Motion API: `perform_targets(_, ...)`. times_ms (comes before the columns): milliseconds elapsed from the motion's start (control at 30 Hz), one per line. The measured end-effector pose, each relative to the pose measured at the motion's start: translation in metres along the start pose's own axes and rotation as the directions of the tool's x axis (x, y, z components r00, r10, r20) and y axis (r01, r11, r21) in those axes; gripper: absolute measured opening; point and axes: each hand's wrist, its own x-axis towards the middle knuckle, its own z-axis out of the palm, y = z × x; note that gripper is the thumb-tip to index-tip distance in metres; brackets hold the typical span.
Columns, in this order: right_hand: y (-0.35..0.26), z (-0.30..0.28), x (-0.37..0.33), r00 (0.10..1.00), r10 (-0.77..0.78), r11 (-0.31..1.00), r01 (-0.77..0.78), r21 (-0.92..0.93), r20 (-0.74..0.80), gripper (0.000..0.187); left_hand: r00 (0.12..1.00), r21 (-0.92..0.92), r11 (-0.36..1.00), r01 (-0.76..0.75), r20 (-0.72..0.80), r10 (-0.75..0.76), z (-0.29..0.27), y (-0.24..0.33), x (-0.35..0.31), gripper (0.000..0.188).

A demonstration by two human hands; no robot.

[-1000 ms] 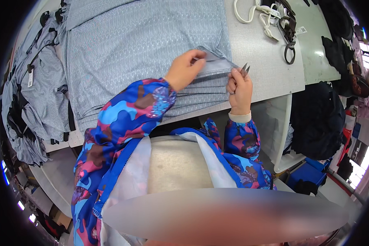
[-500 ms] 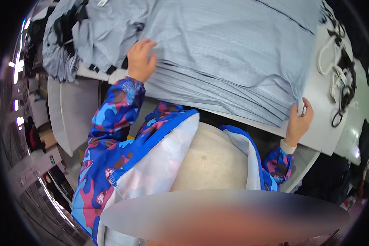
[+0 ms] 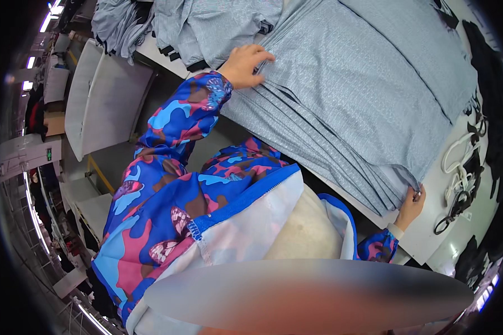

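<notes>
A stack of light grey fabric pieces (image 3: 352,100) lies on a white table, its near edge fanned into several layers. My left hand (image 3: 243,66) is at the stack's left edge, with thumb and fingers apart and fingertips at the upper piece. At the near right corner, my right hand (image 3: 411,209) pinches the corner of an upper piece, which rises slightly in a curl there. The right fingertips are partly hidden behind the cloth. Patterned blue and pink sleeves cover both my forearms.
Crumpled grey garments (image 3: 212,30) with black parts lie left of the stack. White cords and black-handled scissors (image 3: 446,220) rest on the table (image 3: 422,240) to the right, with dark cloth (image 3: 489,100) beyond. A pale panel (image 3: 109,95) stands at left.
The view has turned, so the stack now slants down to the right. My right fingers have closed on the fabric corner. My left hand stays by the stack's left edge.
</notes>
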Motion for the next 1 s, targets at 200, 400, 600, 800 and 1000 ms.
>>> perform_targets(200, -0.018, -0.008, -0.01, 0.999, -0.022, 0.988, 0.029, 0.154, -0.05, 0.037, 0.974, 0.082, 0.978, -0.194, -0.107, 0.202, 0.013, -0.016, 0.013, 0.015)
perform_targets(400, 0.019, -0.033, -0.012, 0.881, 0.214, 0.817, -0.398, 0.417, 0.422, 0.017, 0.998, -0.374, 0.926, -0.058, -0.01, 0.058, 0.0, -0.041, 0.009, 0.012)
perform_targets(600, -0.021, -0.065, 0.085, 0.908, 0.225, 0.96, -0.269, 0.079, 0.355, 0.023, 0.923, 0.076, 0.994, -0.077, -0.372, 0.1, -0.008, 0.012, 0.018, 0.013)
perform_targets(800, -0.044, 0.034, 0.283, 0.996, -0.057, 0.98, 0.044, 0.194, 0.064, 0.029, 0.956, 0.087, 0.952, -0.294, 0.016, 0.293, 0.017, 0.045, 0.045, 0.045)
perform_targets(1000, -0.07, 0.096, 0.408, 0.937, -0.15, 0.974, 0.086, -0.207, -0.316, 0.032, 0.964, 0.133, 0.956, -0.262, 0.087, 0.252, 0.025, 0.034, 0.046, 0.055)
